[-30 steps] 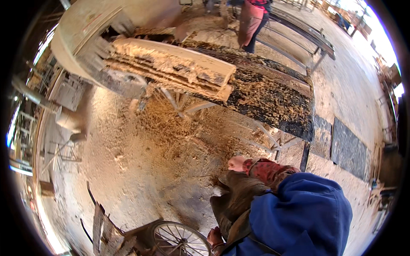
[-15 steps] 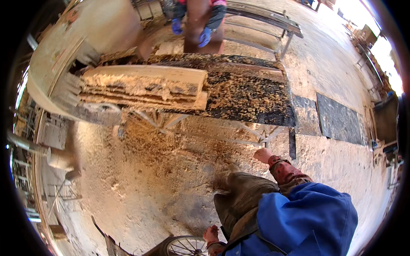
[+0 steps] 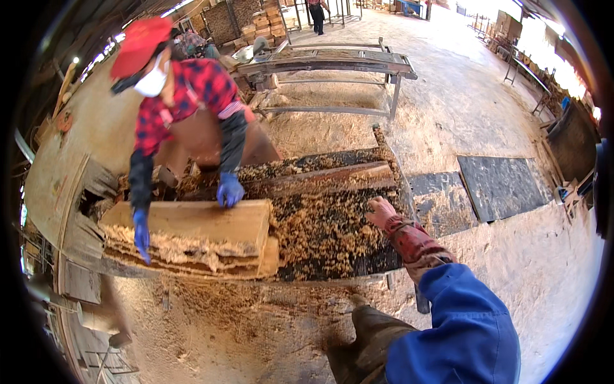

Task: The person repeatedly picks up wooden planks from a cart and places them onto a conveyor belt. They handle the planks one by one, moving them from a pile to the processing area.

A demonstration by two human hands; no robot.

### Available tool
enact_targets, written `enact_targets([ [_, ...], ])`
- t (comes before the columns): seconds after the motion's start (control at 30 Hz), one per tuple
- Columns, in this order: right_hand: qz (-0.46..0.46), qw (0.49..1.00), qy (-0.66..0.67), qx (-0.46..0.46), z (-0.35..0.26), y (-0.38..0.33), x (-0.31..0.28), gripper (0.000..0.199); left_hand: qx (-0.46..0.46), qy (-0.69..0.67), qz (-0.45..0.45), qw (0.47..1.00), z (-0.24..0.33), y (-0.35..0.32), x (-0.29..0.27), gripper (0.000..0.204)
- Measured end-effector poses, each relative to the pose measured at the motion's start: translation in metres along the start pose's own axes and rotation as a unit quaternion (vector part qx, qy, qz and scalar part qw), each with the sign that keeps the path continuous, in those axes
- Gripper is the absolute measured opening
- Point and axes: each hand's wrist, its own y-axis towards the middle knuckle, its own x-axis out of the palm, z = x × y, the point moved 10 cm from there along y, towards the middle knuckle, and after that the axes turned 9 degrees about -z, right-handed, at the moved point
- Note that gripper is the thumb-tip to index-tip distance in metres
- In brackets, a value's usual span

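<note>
My right hand (image 3: 381, 213), bare below a red patterned sleeve, reaches over the right end of a dark work table (image 3: 377, 249) strewn with wood chips. Its fingers are apart and hold nothing. Whether the fingertips touch the chips I cannot tell. My left hand is out of view. To the left lies a short stack of thick boards (image 3: 211, 214) with rough, shaggy edges. A long reddish-brown piece of wood (image 3: 326, 181) lies behind the chips, along the far side of the table.
Across the table a co-worker in a red cap leans in, one blue-gloved hand (image 3: 230, 190) on the boards, the other (image 3: 141, 237) at their left end. A metal roller stand (image 3: 332, 63) stands behind. A dark floor sheet (image 3: 502, 187) lies to the right.
My right hand has come forward from beside me to over the table. My left hand has left the view. The co-worker has moved left and put hands to the boards.
</note>
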Motion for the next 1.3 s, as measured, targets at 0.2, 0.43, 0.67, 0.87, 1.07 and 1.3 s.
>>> enact_targets([
  [0.2, -0.037, 0.992, -0.121, -0.021, -0.015, 0.135, -0.009, 0.081, 0.037, 0.255, -0.034, 0.966, 0.069, -0.047, 0.078, 0.039],
  [0.43, -0.090, 0.972, -0.214, -0.026, 0.000, 0.193, 0.011, 0.111, 0.073, 0.258, 0.025, 0.963, 0.056, -0.048, 0.087, 0.025],
  [0.67, -0.123, 0.970, -0.208, -0.007, 0.013, 0.146, -0.006, 0.112, 0.160, 0.345, 0.034, 0.924, 0.031, -0.054, 0.091, 0.010],
  [0.87, -0.109, 0.973, -0.197, 0.052, 0.057, 0.052, -0.010, 0.102, 0.068, 0.154, 0.015, 0.986, -0.007, -0.035, 0.088, 0.008],
  [1.07, -0.090, 0.981, -0.171, 0.031, 0.061, -0.009, -0.021, 0.076, 0.017, 0.030, -0.021, 0.999, -0.013, -0.009, 0.072, 0.017],
  [1.3, -0.031, 0.988, -0.147, 0.033, 0.113, 0.012, -0.024, 0.056, 0.021, -0.113, 0.014, 0.993, 0.011, -0.010, 0.027, 0.019],
])
